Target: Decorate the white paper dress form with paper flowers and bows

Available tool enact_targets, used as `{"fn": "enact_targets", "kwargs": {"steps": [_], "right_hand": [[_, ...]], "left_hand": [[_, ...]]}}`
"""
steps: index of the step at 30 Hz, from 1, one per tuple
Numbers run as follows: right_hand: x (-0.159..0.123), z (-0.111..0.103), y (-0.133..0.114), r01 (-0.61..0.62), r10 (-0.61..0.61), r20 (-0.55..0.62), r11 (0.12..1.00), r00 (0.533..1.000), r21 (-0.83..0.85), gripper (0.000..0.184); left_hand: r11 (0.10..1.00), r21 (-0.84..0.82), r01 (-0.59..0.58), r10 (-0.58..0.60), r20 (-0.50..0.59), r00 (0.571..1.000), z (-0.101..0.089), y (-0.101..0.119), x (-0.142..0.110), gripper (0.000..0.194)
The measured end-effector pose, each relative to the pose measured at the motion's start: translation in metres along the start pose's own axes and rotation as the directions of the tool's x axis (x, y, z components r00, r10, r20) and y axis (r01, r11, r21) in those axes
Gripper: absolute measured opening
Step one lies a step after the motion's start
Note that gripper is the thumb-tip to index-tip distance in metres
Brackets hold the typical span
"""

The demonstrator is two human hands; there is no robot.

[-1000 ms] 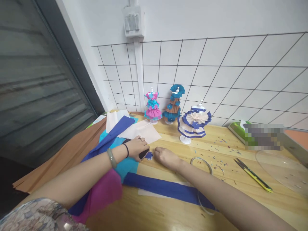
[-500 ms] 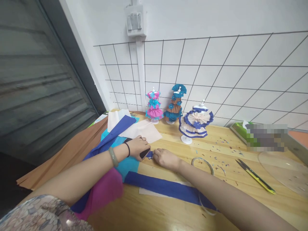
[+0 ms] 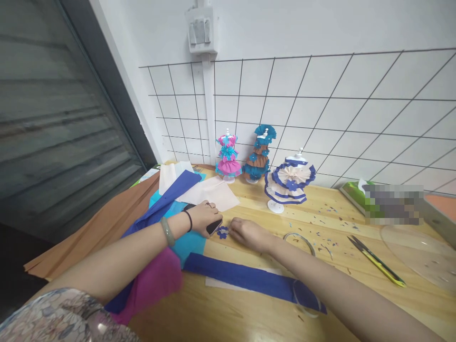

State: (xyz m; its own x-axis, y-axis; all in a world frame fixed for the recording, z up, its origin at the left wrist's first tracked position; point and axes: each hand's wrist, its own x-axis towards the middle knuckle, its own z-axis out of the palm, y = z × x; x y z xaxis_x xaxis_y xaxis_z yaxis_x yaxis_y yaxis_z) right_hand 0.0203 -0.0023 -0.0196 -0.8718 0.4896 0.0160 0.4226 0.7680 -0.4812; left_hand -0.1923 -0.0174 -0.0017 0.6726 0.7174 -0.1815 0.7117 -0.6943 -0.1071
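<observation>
My left hand (image 3: 207,217) is closed over a dark, flat phone (image 3: 214,227) that lies partly on the turquoise paper (image 3: 192,244). Just to its right, small blue paper flowers (image 3: 223,232) rest on the wooden table. The fingers of my right hand (image 3: 247,233) are pinched together at the right edge of these flowers; whatever is between the fingertips is hidden. Below both hands stretches a long strip of blue crepe paper (image 3: 242,277), over a pale sheet. A clear roll of tape (image 3: 301,237) lies behind my right forearm.
Three small dress stands with ruffled paper, a pink one (image 3: 229,164), a teal-brown one (image 3: 259,159) and a cream-blue one (image 3: 290,183), stand by the wall. A yellow-black pointed tool (image 3: 377,261) lies right, near paper scraps (image 3: 327,228). Brown paper (image 3: 103,218) covers the left side.
My right hand has drawn slightly to the right, so more of the blue flowers shows. My left hand stays on the phone.
</observation>
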Motion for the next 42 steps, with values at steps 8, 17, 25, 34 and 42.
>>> {"fn": "enact_targets", "kwargs": {"steps": [8, 17, 25, 34, 42], "right_hand": [[-0.011, 0.005, 0.016, -0.221, 0.184, 0.129, 0.882, 0.975, 0.415, 0.025], [-0.019, 0.011, 0.036, -0.398, 0.377, 0.174, 0.672, 0.910, 0.625, 0.022], [-0.034, -0.001, 0.024, -0.353, 0.360, 0.180, 0.503, 0.915, 0.789, 0.035], [-0.071, -0.031, 0.001, -0.176, 0.286, 0.069, 0.370, 0.956, 0.912, 0.033], [-0.100, -0.035, 0.002, -0.142, 0.372, -0.081, 0.535, 0.924, 0.833, 0.028]], "left_hand": [[1.000, 0.010, -0.005, 0.005, 0.015, 1.000, -0.001, -0.001, 0.001, 0.056], [0.999, -0.021, -0.041, 0.040, -0.040, 0.998, -0.012, 0.006, 0.003, 0.056], [0.998, -0.066, -0.011, 0.010, -0.019, 1.000, -0.003, 0.015, 0.011, 0.056], [0.674, -0.738, 0.030, -0.141, -0.090, 0.986, -0.031, 0.040, 0.020, 0.075], [-0.130, -0.991, -0.014, -0.262, 0.021, 0.965, -0.036, 0.087, 0.050, 0.025]]}}
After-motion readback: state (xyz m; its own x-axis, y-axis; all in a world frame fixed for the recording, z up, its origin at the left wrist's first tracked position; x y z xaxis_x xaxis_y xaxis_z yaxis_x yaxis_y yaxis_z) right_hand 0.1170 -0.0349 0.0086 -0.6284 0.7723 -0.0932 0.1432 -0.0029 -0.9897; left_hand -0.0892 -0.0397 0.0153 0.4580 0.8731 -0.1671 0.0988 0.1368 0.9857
